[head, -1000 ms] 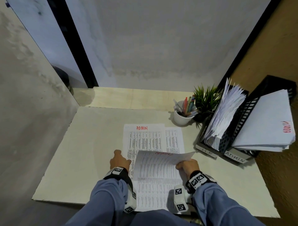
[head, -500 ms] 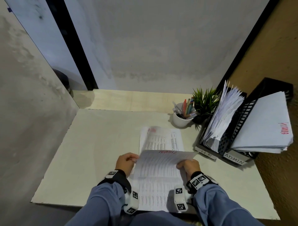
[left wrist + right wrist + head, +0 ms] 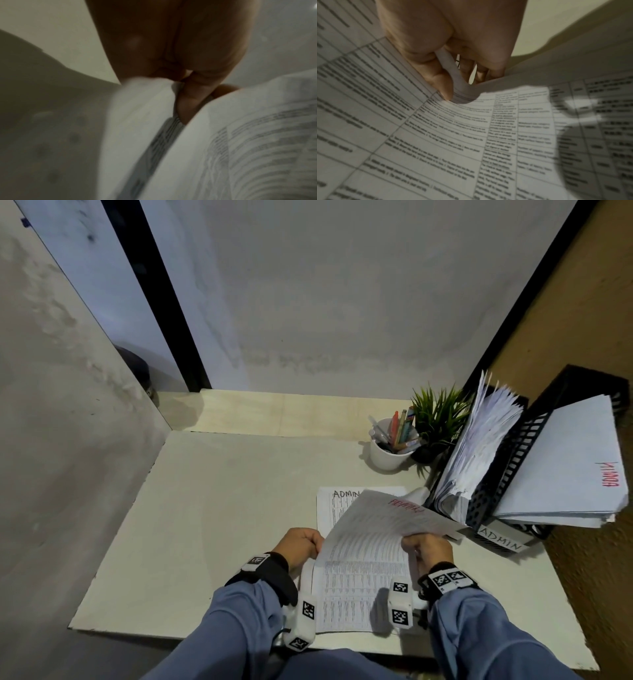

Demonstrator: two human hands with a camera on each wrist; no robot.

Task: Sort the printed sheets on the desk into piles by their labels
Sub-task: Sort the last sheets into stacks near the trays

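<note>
A printed sheet [image 3: 373,529] with a red label at its far end is lifted off the desk and curls up to the right. My left hand [image 3: 308,544] pinches its left edge; in the left wrist view the thumb [image 3: 187,102] presses on paper. My right hand [image 3: 416,544] grips the right edge, and its fingers [image 3: 440,82] curl round the rolled paper [image 3: 462,94]. Under it lies a sheet [image 3: 329,508] labelled ADMIN in black, and more printed sheets [image 3: 346,604] lie near the front edge.
A black file tray [image 3: 513,460] stands at the right with an ADMIN tag [image 3: 500,541]; one slot holds a thick paper stack [image 3: 479,453], the other a pile [image 3: 565,474] marked ADMIN in red. A pen cup [image 3: 388,455] and a small plant [image 3: 440,419] stand behind.
My left hand left the desk sheets and took the lifted sheet's left edge. The sheet has risen and swung right, towards the tray. A black ADMIN label now shows beneath.
</note>
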